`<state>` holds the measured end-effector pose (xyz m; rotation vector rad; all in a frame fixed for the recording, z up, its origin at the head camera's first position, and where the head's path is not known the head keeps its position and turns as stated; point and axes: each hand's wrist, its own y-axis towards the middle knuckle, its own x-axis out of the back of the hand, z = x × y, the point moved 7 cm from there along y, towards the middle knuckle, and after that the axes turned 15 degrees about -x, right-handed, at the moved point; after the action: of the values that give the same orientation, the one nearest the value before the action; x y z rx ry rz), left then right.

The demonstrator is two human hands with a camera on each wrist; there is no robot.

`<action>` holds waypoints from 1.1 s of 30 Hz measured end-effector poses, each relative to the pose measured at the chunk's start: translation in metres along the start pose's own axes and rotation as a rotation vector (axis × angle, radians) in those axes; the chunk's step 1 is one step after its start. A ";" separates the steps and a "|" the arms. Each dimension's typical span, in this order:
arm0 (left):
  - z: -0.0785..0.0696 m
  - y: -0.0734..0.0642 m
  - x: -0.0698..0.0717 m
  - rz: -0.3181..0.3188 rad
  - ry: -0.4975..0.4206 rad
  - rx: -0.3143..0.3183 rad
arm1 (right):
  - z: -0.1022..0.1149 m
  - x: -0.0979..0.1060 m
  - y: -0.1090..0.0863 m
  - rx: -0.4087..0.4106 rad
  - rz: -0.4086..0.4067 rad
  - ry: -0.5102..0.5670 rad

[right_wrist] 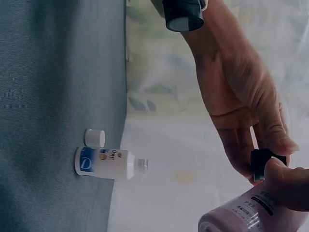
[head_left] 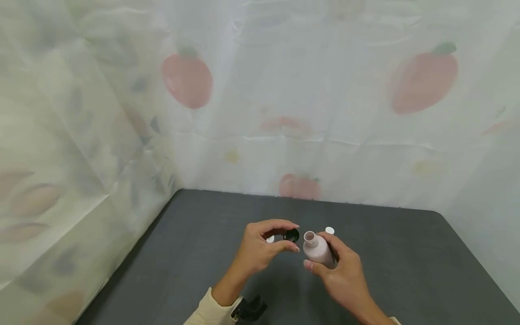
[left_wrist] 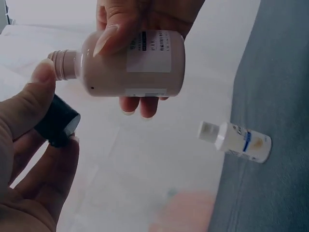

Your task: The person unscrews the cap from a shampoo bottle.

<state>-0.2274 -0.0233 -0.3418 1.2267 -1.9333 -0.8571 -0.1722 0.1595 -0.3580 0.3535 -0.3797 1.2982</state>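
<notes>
My left hand (head_left: 257, 248) pinches a black cap (head_left: 291, 235) between thumb and fingertips. My right hand (head_left: 345, 271) grips a pale pink bottle (left_wrist: 130, 65) with a white label, its threaded neck bare and tilted toward the cap. Cap and bottle mouth are apart in the head view. A small white bottle (left_wrist: 244, 142) with its white cap on stands behind, mostly hidden by the right hand in the head view. Another white bottle (right_wrist: 104, 163), with blue on its label and an uncapped neck, stands beside a loose white cap (right_wrist: 95, 138).
The dark grey table (head_left: 195, 253) runs back to a whitish sheet (head_left: 260, 90) printed with fruit. A similar sheet hangs along the left side. A black wrist device (head_left: 248, 309) sits on my left wrist, by the light sleeve (head_left: 213, 311).
</notes>
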 end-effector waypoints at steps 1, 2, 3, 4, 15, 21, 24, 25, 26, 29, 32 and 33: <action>0.001 -0.001 0.000 -0.003 -0.001 0.007 | -0.001 -0.001 0.000 -0.001 0.002 -0.002; 0.002 -0.002 -0.001 -0.004 0.001 0.016 | -0.002 -0.001 0.001 -0.002 0.003 -0.004; 0.003 -0.003 -0.001 -0.003 0.008 0.024 | -0.003 -0.002 0.002 -0.002 0.006 -0.001; 0.004 -0.004 -0.002 -0.003 0.019 0.032 | -0.004 -0.003 0.003 -0.003 0.009 0.000; 0.013 -0.012 -0.008 -0.033 0.167 0.024 | -0.011 -0.013 0.014 0.014 0.060 0.054; 0.023 -0.016 -0.011 -0.066 0.239 0.058 | -0.016 -0.018 0.021 0.020 0.032 0.049; 0.030 -0.020 -0.012 -0.085 0.261 0.089 | -0.021 -0.022 0.024 0.001 0.033 0.040; 0.032 -0.021 -0.013 -0.091 0.267 0.101 | -0.023 -0.023 0.026 -0.008 0.039 0.041; 0.035 -0.023 -0.013 -0.097 0.277 0.112 | -0.024 -0.025 0.027 -0.014 0.043 0.045; 0.039 -0.026 -0.015 -0.119 0.314 0.136 | -0.030 -0.029 0.031 -0.027 0.051 0.050; 0.042 -0.028 -0.018 -0.134 0.370 0.159 | -0.034 -0.031 0.034 -0.037 0.057 0.056; 0.042 -0.028 -0.020 -0.135 0.385 0.170 | -0.036 -0.032 0.035 -0.042 0.060 0.059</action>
<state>-0.2423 -0.0072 -0.3917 1.5126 -1.6494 -0.4818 -0.2108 0.1565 -0.4030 0.2693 -0.3700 1.3540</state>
